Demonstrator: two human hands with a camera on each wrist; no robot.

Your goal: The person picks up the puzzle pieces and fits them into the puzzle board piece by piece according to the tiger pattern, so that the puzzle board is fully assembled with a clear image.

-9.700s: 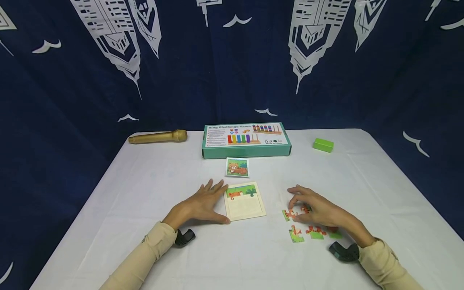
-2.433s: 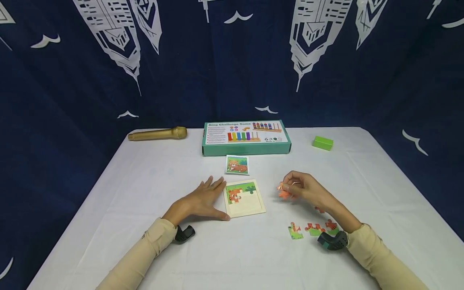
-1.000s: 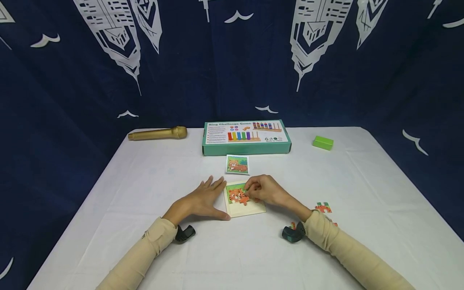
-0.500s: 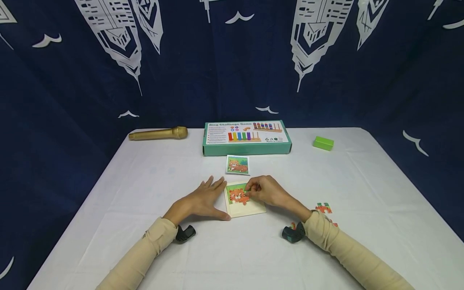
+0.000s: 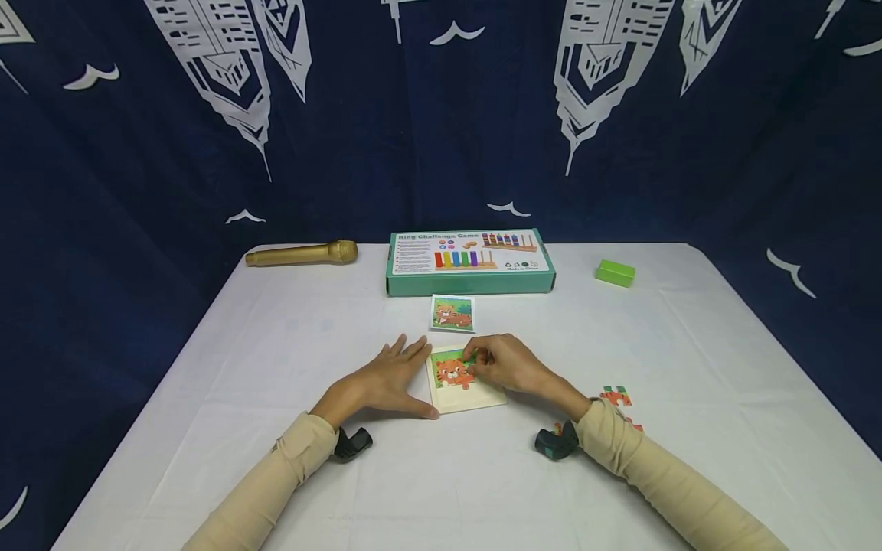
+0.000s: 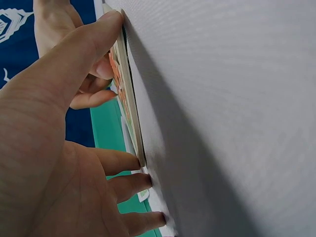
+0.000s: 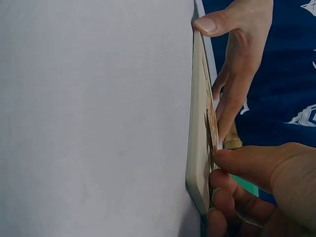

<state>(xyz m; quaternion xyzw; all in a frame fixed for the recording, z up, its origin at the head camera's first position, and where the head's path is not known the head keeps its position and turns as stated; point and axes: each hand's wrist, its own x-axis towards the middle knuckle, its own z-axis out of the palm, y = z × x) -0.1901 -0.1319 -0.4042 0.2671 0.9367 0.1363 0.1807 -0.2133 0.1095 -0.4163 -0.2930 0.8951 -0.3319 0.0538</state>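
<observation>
A square wooden puzzle board [image 5: 451, 401] lies on the white table, its upper left filled with an orange tiger face on green and its lower part bare wood. My left hand [image 5: 381, 389] is spread along the board's left side, thumb [image 6: 111, 27] at the near corner and fingertips by the far one. Over the board's right half, my right hand [image 5: 513, 363] pinches a puzzle piece [image 5: 467, 379] between thumb and curled fingers. That piece, orange, lies against the tiger face; the fingers hide part of it. From the right wrist, the pieces look slightly raised above the frame [image 7: 197, 123].
Loose puzzle pieces [image 5: 615, 396] lie to the right, some hidden under the right sleeve [image 5: 661, 459]. Behind the board are a tiger picture card [image 5: 452, 314] and a green game box [image 5: 472, 285]. A gold microphone [image 5: 303, 254] lies back left, a green block [image 5: 615, 273] back right.
My right hand picked up an orange piece from the loose ones and carried it left onto the board. More of the tiger fills the board. Over the last second both hands have barely moved.
</observation>
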